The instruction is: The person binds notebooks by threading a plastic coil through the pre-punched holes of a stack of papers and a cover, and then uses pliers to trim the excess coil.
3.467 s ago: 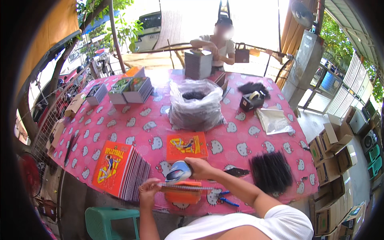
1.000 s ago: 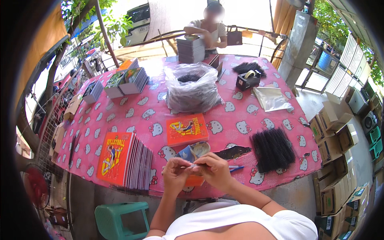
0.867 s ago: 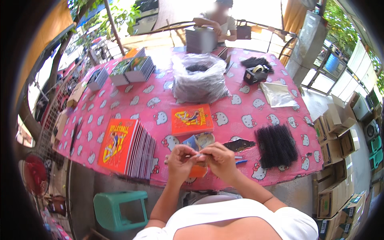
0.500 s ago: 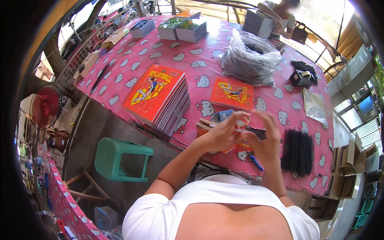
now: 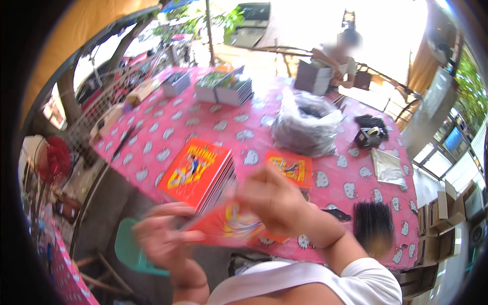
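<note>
My left hand (image 5: 165,234) is at the table's near left, its thumb and fingers closed on the left end of a red-orange notebook (image 5: 229,223). The notebook is held tilted in the air, and its yellow cover picture is smeared by motion. Curled and blurred, my right hand (image 5: 272,201) is closed at the notebook's upper right edge; its fingertips are indistinct. Just beyond stands a tall stack of matching spiral notebooks (image 5: 195,170). Another matching notebook pile (image 5: 291,169) lies past my right hand, partly hidden by it.
A pink patterned cloth covers the table (image 5: 244,134). Black binding coils (image 5: 373,223) lie at the right, with a clear plastic packet (image 5: 388,166) and tape dispenser (image 5: 369,136) beyond. A large plastic bag (image 5: 307,124) stands mid-table. Another person (image 5: 340,61) handles notebooks at the far side. A green stool (image 5: 132,249) stands left.
My hands were together over the near edge, fingers pinched. Now they are farther left and apart, with a notebook raised between them. The view has tilted upward.
</note>
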`<act>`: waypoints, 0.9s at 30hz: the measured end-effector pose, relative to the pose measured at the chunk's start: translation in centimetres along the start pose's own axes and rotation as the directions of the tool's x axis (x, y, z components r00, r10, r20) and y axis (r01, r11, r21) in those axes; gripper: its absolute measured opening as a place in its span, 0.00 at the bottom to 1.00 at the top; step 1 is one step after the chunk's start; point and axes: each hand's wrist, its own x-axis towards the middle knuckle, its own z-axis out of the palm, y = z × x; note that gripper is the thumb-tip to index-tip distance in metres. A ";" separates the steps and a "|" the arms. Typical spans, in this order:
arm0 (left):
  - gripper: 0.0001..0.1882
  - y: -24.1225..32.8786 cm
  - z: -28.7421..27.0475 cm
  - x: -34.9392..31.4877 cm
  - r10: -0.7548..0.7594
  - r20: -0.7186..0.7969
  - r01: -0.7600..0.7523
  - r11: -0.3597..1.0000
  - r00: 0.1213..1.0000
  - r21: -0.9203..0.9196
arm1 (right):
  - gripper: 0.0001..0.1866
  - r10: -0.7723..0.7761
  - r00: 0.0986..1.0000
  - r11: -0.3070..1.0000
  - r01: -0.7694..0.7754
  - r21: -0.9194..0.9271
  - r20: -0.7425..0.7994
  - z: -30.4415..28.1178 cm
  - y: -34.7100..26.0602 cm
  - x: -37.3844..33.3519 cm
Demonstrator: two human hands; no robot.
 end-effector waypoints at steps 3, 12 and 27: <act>0.27 -5.6 -7.8 -1.1 -0.046 -0.441 0.113 0.985 0.896 0.128 | 0.18 0.663 0.645 0.608 -0.167 0.777 -0.380 5.2 5.1 2.9; 0.26 -16.0 -2.3 -3.5 -0.653 -0.437 0.396 0.740 0.619 -0.544 | 0.15 0.290 0.814 0.867 -0.446 -0.221 -0.504 16.7 18.6 -2.8; 0.29 -16.9 -7.5 -4.4 -0.506 -0.708 0.542 0.815 0.492 -0.205 | 0.30 0.597 0.728 0.774 -0.633 0.005 -0.339 11.6 19.3 -6.8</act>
